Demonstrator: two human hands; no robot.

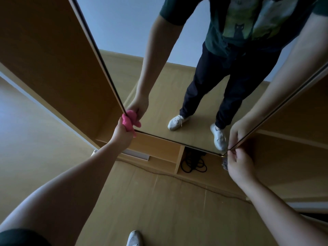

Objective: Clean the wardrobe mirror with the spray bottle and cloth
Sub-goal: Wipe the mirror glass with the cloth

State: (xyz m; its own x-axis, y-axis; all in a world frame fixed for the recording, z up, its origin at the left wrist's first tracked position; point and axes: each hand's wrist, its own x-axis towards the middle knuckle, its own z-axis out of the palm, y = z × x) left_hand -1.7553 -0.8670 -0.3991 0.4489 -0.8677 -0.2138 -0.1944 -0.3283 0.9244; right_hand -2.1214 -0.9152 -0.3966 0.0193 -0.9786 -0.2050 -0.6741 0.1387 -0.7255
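The wardrobe mirror fills the upper middle of the head view and reflects a standing person. My left hand is shut on a bunched pink cloth, pressed against the mirror's lower left corner. At the mirror's lower right corner my right hand pinches the door's edge with its fingers closed on the frame. No spray bottle is in view.
Open wooden wardrobe shelves lie below and beside the mirror. A coiled black cable sits in a low compartment. A thin cord runs across the wooden floor. My white shoe shows at the bottom edge.
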